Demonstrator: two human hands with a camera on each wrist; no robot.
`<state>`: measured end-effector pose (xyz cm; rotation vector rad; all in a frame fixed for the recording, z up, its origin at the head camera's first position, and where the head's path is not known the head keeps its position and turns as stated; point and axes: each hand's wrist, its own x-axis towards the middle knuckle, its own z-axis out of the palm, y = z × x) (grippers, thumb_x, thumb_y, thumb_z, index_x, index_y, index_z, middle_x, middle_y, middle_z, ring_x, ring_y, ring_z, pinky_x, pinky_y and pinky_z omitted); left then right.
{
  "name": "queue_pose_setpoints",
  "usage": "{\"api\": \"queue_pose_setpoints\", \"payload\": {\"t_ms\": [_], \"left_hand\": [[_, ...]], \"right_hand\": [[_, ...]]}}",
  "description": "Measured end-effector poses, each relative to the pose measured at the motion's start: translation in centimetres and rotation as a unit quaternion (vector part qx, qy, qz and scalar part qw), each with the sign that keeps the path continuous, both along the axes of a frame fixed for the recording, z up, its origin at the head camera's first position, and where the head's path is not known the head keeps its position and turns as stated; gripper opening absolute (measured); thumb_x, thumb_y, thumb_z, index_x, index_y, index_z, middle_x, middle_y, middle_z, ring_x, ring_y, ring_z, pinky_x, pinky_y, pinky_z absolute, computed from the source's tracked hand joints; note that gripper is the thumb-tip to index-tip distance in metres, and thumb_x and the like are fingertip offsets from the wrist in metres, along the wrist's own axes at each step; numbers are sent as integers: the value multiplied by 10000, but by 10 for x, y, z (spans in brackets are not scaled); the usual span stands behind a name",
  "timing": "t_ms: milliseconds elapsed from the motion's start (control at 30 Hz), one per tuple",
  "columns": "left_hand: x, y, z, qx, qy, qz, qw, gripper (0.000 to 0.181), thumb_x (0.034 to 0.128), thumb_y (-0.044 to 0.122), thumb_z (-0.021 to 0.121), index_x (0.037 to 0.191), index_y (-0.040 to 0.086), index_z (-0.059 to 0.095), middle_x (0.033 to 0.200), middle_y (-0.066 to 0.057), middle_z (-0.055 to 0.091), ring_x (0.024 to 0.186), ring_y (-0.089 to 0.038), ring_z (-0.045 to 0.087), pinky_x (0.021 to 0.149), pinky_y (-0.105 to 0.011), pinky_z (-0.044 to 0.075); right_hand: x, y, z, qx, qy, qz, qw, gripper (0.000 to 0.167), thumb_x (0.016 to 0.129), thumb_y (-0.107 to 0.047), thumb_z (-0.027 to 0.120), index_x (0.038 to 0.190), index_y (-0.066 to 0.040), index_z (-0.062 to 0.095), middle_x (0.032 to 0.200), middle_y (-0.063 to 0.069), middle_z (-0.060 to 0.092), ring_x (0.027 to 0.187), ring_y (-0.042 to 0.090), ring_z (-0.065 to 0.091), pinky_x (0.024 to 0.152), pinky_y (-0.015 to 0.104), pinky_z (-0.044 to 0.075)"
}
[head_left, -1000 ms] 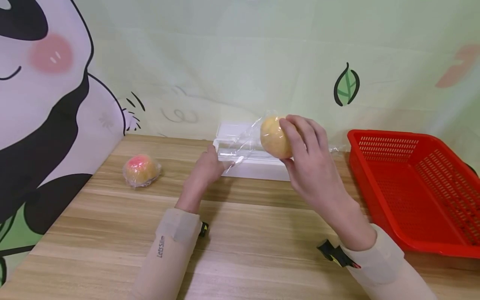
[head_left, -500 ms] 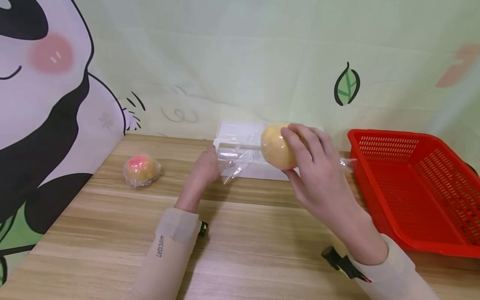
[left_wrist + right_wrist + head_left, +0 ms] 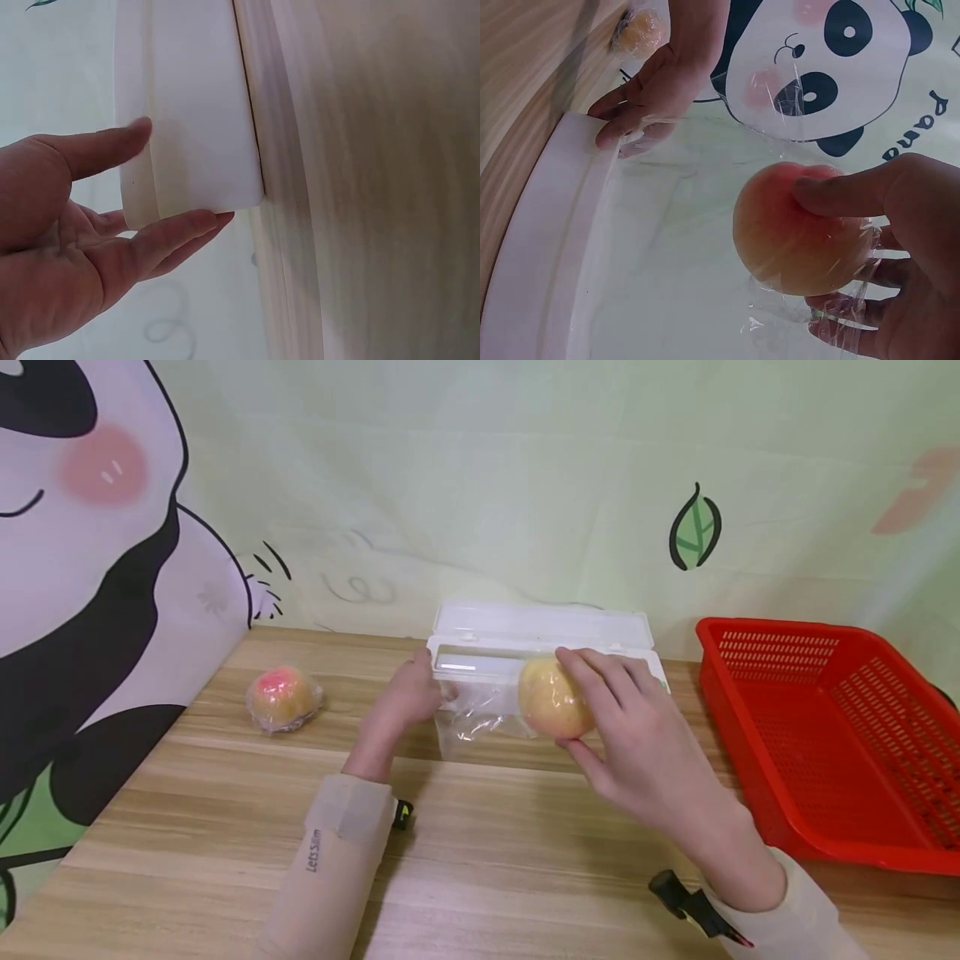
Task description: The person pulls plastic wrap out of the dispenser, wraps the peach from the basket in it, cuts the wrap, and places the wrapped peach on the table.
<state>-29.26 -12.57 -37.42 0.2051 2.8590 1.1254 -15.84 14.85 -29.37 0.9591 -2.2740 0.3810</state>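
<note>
The right hand (image 3: 645, 747) holds a peach (image 3: 555, 697) between thumb and fingers, above the surface (image 3: 480, 877) and in front of the open white box (image 3: 195, 112); the left hand (image 3: 405, 697), half open, grips the box's left corner. Clear film (image 3: 480, 722) hangs loosely between them, so it could crease or cling to itself. A hard pull might drag the box if that corner grip is too light; the rounded peach could slip within its slick film.
</note>
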Motion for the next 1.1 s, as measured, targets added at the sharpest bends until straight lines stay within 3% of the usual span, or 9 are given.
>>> {"api": "queue_pose_setpoints", "payload": {"t_ms": [167, 333, 533, 633, 767, 867, 1100], "left_hand": [[-1, -6, 1, 14, -10, -201, 9998, 705, 938, 3, 607, 1508, -159, 225, 1375, -385, 489, 1127, -431, 562, 947, -497, 509], [-2, -9, 2, -70, 23, -268, 9996, 669, 952, -41, 512, 1535, -154, 205, 1503, -376, 385, 1321, -436, 465, 1092, -519, 410], [-1, -11, 0, 136, -6, -178, 9997, 630, 973, 31, 481, 1538, -116, 243, 1438, -348, 466, 1182, -419, 517, 987, -524, 470], [-1, -11, 0, 178, -64, -121, 9997, 612, 987, 50, 464, 1542, -94, 248, 1447, -350, 459, 1244, -433, 509, 1024, -540, 454], [0, -10, 3, 151, -153, -70, 9997, 623, 1009, 98, 400, 1569, -88, 202, 1564, -334, 329, 1436, -437, 351, 1164, -538, 306], [0, -9, 4, 147, -184, -39, 9997, 625, 1030, 154, 349, 1581, -87, 180, 1616, -292, 257, 1493, -414, 248, 1205, -508, 220], [0, -9, 4, 1, 53, 31, 10000, 614, 1083, 274, 342, 1553, -113, 259, 1578, -325, 307, 1478, -448, 254, 1196, -549, 225]], "right_hand": [[1, 1, -6, 101, -394, -16, 9992, 911, 701, -109, 952, 1459, 23, 464, 1338, 208, 584, 1182, 379, 547, 934, 531, 537], [2, 1, -12, 134, -669, 27, 9977, 826, 722, -142, 951, 1393, 15, 495, 1310, 180, 602, 1175, 353, 564, 907, 506, 557], [0, 2, -19, 163, -1158, 54, 9931, 745, 740, -170, 947, 1332, -18, 521, 1287, 138, 606, 1170, 320, 573, 951, 483, 534], [-2, 2, -22, 226, -1454, 57, 9891, 731, 751, -166, 938, 1333, -22, 519, 1293, 136, 601, 1168, 312, 578, 962, 475, 530], [-6, 1, -27, 309, -1762, 13, 9839, 721, 775, -189, 924, 1344, -24, 514, 1295, 131, 598, 1150, 302, 585, 939, 466, 544], [-10, 0, -32, 324, -2024, -31, 9788, 724, 781, -196, 919, 1354, -20, 513, 1294, 128, 599, 1136, 290, 595, 929, 465, 550], [-26, 1, -48, 289, -2558, -50, 9663, 731, 789, -206, 911, 1364, -16, 503, 1277, 112, 595, 1126, 265, 587, 958, 458, 534]]}}
